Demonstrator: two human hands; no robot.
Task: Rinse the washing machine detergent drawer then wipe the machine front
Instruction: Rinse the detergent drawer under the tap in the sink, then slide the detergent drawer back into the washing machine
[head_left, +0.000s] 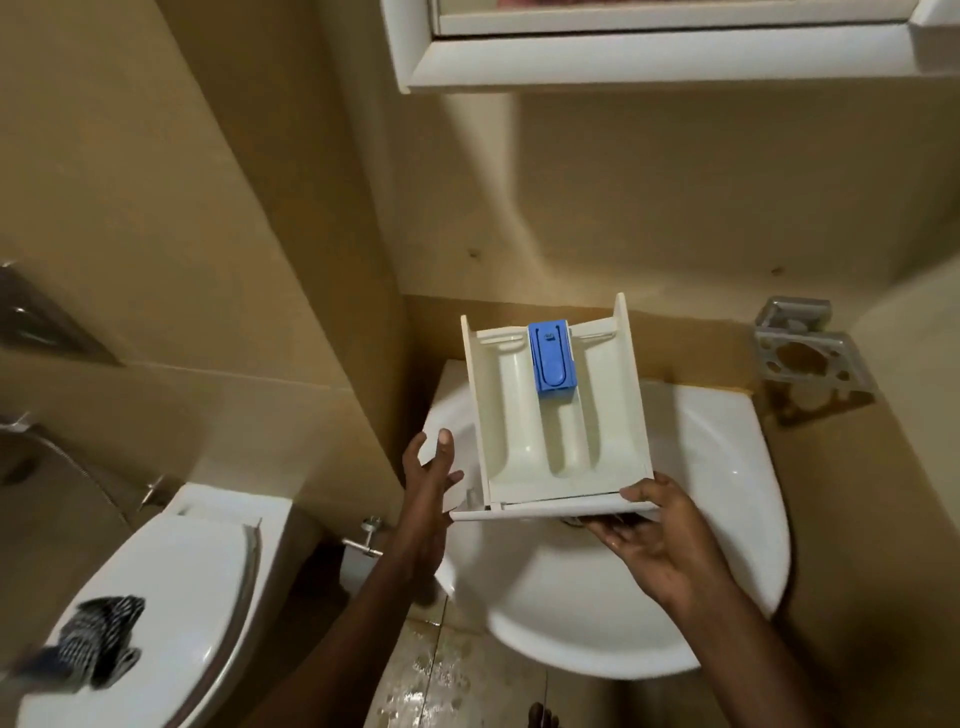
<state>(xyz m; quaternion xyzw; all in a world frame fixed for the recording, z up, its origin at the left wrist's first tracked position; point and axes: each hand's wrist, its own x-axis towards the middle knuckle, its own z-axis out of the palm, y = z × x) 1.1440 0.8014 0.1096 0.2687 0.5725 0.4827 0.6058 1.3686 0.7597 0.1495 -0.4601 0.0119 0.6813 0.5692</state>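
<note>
A cream detergent drawer (524, 415) with a blue insert (551, 358) at its far end is held level above a white wash basin (727, 467). My right hand (654, 535) grips the drawer's front panel from below at the near right corner, and looks wet. My left hand (431, 478) hovers just left of the drawer with fingers spread, apart from it. The tap is hidden behind the drawer. The washing machine is out of view.
A white toilet (171, 587) with shut lid stands at lower left, a dark striped cloth (88, 644) lying on it. A metal holder (805, 358) is fixed to the wall right of the basin. A white cabinet (649, 52) hangs overhead. The floor below is wet.
</note>
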